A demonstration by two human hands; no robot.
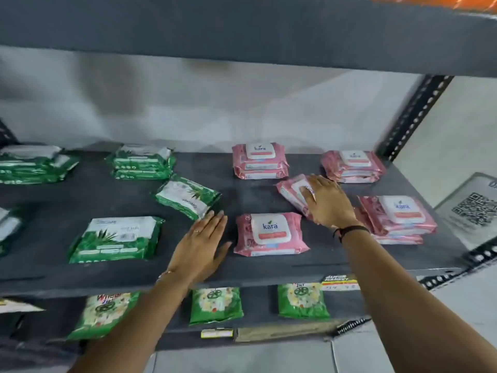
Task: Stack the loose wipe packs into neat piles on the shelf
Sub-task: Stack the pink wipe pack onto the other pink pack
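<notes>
Pink and green wipe packs lie on a dark grey shelf (pixel 242 192). My right hand (pixel 329 201) grips a loose, tilted pink pack (pixel 291 191) right of centre. In front of it a single pink pack (pixel 271 234) lies flat. Pink piles stand at the back centre (pixel 259 161), back right (pixel 352 166) and right (pixel 398 219). My left hand (pixel 201 246) rests flat and open on the shelf, fingertips touching a skewed green pack (pixel 188 196). Another green pack (pixel 117 238) lies at the front left, and a green pile (pixel 141 161) stands behind it.
More green packs sit at the far left (pixel 32 164). An upper shelf board (pixel 242 30) hangs low overhead. A slotted black upright (pixel 414 114) bounds the right side beside a QR code sign (pixel 474 208). Green bags (pixel 215 305) lie on the shelf below.
</notes>
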